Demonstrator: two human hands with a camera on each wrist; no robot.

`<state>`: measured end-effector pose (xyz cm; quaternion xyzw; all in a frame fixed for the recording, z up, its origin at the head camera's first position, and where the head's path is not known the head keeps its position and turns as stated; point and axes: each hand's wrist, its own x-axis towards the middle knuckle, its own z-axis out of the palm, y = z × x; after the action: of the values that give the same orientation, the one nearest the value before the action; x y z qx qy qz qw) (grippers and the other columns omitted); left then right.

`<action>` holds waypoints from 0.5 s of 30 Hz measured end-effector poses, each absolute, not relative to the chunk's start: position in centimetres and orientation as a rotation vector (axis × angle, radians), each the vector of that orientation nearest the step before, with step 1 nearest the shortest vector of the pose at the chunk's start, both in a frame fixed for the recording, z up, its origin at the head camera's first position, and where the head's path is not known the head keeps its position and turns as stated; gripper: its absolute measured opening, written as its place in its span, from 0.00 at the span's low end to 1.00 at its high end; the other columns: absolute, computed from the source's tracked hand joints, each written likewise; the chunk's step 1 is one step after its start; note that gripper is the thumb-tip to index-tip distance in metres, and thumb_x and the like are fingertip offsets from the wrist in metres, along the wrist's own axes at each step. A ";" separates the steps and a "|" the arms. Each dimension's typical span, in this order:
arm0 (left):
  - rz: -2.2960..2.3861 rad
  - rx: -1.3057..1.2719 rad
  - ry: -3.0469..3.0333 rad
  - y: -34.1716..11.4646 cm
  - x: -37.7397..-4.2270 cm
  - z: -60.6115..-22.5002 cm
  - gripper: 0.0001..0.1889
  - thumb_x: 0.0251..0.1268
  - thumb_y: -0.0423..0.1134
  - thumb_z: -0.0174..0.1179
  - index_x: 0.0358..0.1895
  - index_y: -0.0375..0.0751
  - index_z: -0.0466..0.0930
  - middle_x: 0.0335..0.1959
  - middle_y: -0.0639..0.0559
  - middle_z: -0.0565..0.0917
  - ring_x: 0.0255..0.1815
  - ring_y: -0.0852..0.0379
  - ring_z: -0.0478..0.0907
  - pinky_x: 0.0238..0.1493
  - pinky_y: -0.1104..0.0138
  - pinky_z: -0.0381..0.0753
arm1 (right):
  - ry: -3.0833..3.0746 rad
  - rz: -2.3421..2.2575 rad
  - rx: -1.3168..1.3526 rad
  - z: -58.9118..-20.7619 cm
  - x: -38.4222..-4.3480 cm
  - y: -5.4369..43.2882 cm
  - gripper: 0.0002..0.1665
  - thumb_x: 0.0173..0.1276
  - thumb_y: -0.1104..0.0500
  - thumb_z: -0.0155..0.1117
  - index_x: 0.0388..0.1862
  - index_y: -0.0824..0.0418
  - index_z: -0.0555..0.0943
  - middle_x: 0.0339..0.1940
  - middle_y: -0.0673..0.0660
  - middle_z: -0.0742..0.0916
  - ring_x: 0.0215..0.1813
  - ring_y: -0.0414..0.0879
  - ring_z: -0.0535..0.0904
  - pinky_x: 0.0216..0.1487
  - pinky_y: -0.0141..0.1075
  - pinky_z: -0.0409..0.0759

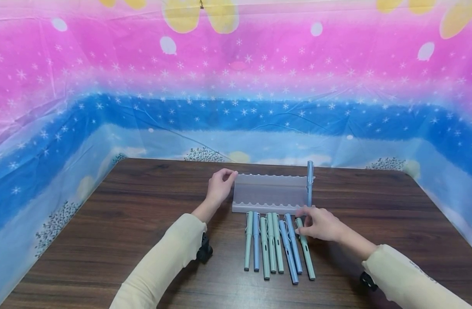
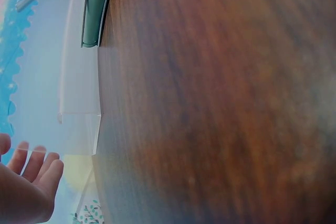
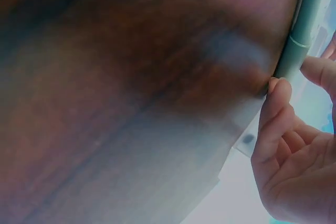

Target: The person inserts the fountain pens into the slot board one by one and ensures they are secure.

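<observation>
A clear pen rack (image 1: pixel 272 191) with scalloped top and bottom edges stands near the far side of the table. My left hand (image 1: pixel 220 186) pinches its upper left corner; the left wrist view shows the fingers (image 2: pixel 50 174) behind the clear sheet. One blue pen (image 1: pixel 310 184) stands upright in the rack's right end. Below the rack, several green and blue pens lie in a row, caps toward it. At the row's right end, my right hand (image 1: pixel 322 224) pinches the cap end of a green pen (image 1: pixel 307 257) between thumb and fingertips. That same green pen (image 3: pixel 310 19) shows in the right wrist view.
The dark wooden table (image 1: pixel 143 189) carries the rack and pens. Behind and beside it hangs a pink and blue printed cloth (image 1: pixel 236 111). A blue pen (image 1: pixel 288 253) and another blue pen (image 1: pixel 294 244) lie just left of the pinched one.
</observation>
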<state>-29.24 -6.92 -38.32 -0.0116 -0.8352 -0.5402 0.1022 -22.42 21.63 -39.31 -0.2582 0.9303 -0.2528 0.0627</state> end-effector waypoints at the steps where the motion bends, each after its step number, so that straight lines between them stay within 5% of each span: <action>1: -1.593 -0.035 -2.466 -6.9 -29.2 -38.3 0.13 0.63 0.45 0.52 0.41 0.38 0.78 0.34 0.48 0.79 0.34 0.54 0.74 0.37 0.62 0.73 | 2.807 -0.754 -0.779 -39.3 -22.4 21.6 0.22 0.55 0.56 0.64 0.47 0.64 0.73 0.19 0.46 0.74 0.18 0.38 0.67 0.18 0.33 0.66; 15: -1.615 -0.023 -2.465 -7.0 -29.3 -38.3 0.14 0.63 0.45 0.52 0.41 0.39 0.78 0.34 0.49 0.79 0.34 0.54 0.73 0.37 0.63 0.73 | 2.800 -0.740 -0.781 -39.6 -22.5 21.5 0.18 0.54 0.57 0.65 0.40 0.61 0.71 0.17 0.48 0.73 0.17 0.39 0.65 0.19 0.32 0.64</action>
<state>-29.32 -7.00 -38.34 -0.0079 -0.8325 -0.5454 0.0970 -22.46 21.48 -39.59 -0.2597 0.9311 -0.2460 0.0708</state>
